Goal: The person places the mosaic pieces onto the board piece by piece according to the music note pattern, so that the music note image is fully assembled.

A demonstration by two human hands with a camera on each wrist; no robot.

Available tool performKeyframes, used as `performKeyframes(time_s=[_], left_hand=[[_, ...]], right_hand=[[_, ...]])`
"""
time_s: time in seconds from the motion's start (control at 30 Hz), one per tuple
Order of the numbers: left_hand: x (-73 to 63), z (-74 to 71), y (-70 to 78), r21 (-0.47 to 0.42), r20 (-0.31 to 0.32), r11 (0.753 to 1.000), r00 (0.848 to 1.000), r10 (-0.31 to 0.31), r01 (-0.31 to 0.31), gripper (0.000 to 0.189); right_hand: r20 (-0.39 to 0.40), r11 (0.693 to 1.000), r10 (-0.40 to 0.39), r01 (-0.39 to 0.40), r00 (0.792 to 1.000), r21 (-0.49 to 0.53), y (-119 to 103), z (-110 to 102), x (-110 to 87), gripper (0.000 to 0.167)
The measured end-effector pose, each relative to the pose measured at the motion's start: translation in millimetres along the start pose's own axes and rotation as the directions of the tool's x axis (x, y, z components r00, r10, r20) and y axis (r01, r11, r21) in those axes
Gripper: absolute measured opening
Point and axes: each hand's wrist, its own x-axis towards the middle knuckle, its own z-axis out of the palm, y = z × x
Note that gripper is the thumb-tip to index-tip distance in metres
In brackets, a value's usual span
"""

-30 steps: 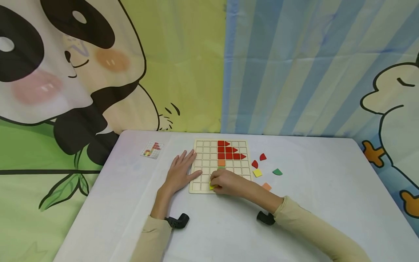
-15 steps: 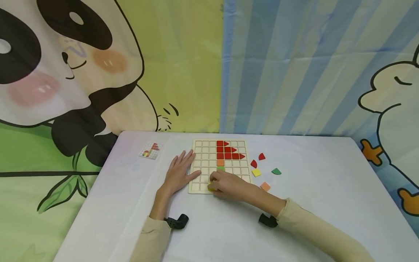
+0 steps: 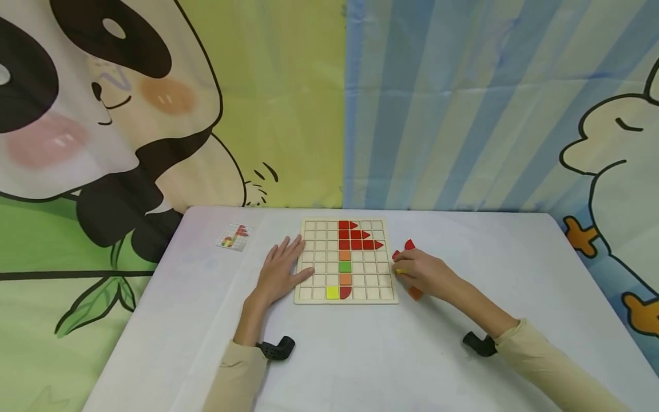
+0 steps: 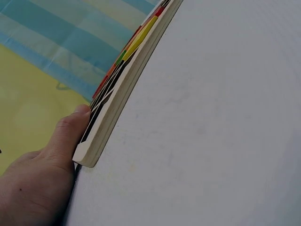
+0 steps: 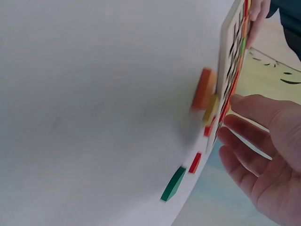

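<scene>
A wooden grid board [image 3: 314, 279] lies on the white table. Its cells hold red, orange and green pieces, plus a yellow square [image 3: 332, 293] beside a rounded red piece [image 3: 345, 293] in the bottom row. My left hand [image 3: 280, 272] rests at the board's left edge, fingers spread and thumb on the rim. My right hand [image 3: 424, 274] hovers by the right edge, over the loose pieces. In the right wrist view, its thumb and fingers are apart with nothing gripped, close to a loose yellow piece [image 5: 210, 109] and an orange piece [image 5: 204, 89].
A small pattern card [image 3: 234, 237] lies left of the board. Loose red pieces [image 3: 409, 245] sit right of it. A green piece [image 5: 174, 183] shows in the right wrist view; my hand hides it from the head camera. A printed curtain [image 3: 412, 114] hangs behind the table.
My right hand has let go of the yellow square in the board's bottom row and moved right to the loose pieces. The left hand keeps its place.
</scene>
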Motion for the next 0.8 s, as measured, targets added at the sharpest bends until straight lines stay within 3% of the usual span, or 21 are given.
performKeyframes(time_s=[0.13, 0.3, 0.53, 0.7, 0.8], left_hand=[[-0.7, 0.9, 0.0, 0.000, -0.001, 1.000, 1.000, 0.001, -0.001, 0.085], [-0.6, 1.0, -0.3, -0.002, -0.007, 1.000, 1.000, 0.001, -0.001, 0.085], [-0.2, 2.2, -0.3, 0.001, -0.004, 1.000, 1.000, 0.002, -0.002, 0.085], [0.1, 1.5, -0.3, 0.000, -0.007, 1.000, 1.000, 0.003, -0.003, 0.085], [-0.5, 0.2, -0.1, -0.003, -0.005, 1.000, 1.000, 0.002, -0.002, 0.085]], right_hand=[[0.068, 0.998, 0.062, -0.062, 0.996, 0.004, 10, 0, -5.5, 0.014], [0.077, 0.996, 0.078, -0.081, 0.994, 0.031, 14, 3, -5.0, 0.009], [0.104, 0.992, 0.072, -0.082, 0.992, 0.098, 21, 2, -2.8, 0.015], [0.069, 0.991, 0.059, -0.067, 0.996, 0.113, 22, -2, -1.4, 0.012], [0.049, 0.986, 0.050, -0.057, 0.998, 0.154, 12, -4, 7.8, 0.012]])
